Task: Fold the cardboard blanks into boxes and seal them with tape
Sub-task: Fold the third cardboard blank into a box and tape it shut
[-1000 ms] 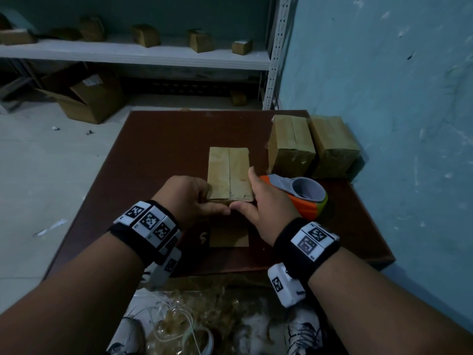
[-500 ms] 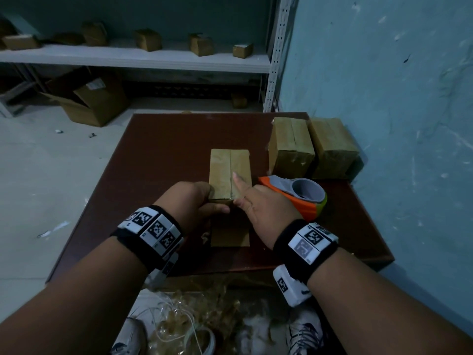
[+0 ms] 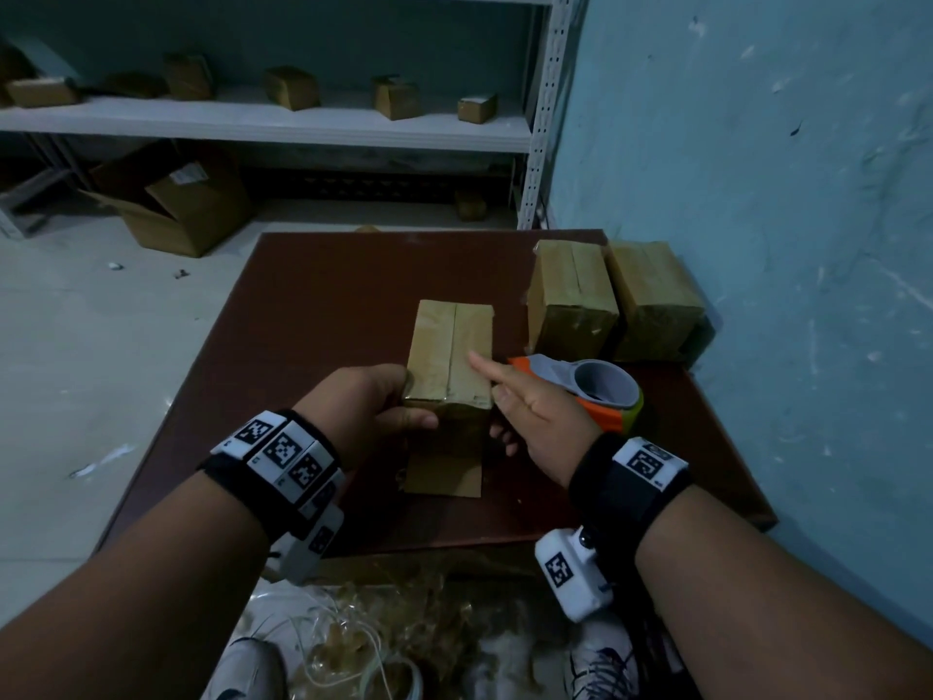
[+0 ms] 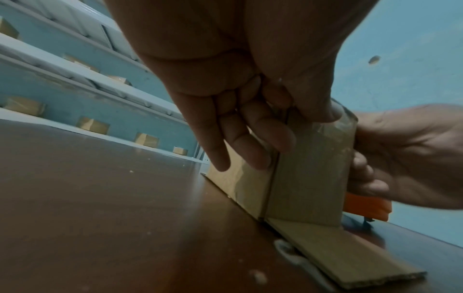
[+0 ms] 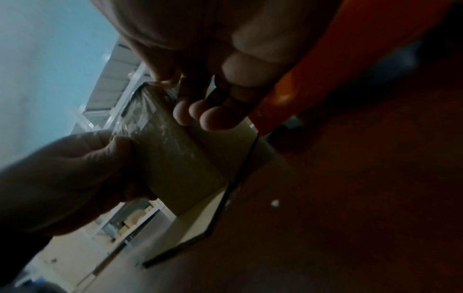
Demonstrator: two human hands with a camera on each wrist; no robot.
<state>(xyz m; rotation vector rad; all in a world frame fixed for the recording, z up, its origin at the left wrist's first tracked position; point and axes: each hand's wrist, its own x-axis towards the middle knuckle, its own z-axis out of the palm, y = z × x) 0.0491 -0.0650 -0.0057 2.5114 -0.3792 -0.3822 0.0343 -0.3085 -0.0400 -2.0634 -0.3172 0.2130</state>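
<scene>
Taped box held at its near end, one flap lying open on the table.

I have the box [image 3: 451, 356] mid-table, just left of the orange tape dispenser [image 3: 601, 391], with two finished boxes [image 3: 616, 295] beyond that dispenser against the wall. My left hand [image 3: 363, 411] grips the box's near left corner, thumb curled across the end face; my right hand [image 3: 535, 411] lies loose against the right side, forefinger straight along the taped top, holding nothing. A flap [image 3: 444, 477] lies flat on the table [image 3: 313, 305] in front of the box. My worry: the near end looks unsealed, so pressing on the top could buckle it, and wrinkled tape near the corner may lift. Reaching carelessly toward the dispenser could knock it.
</scene>
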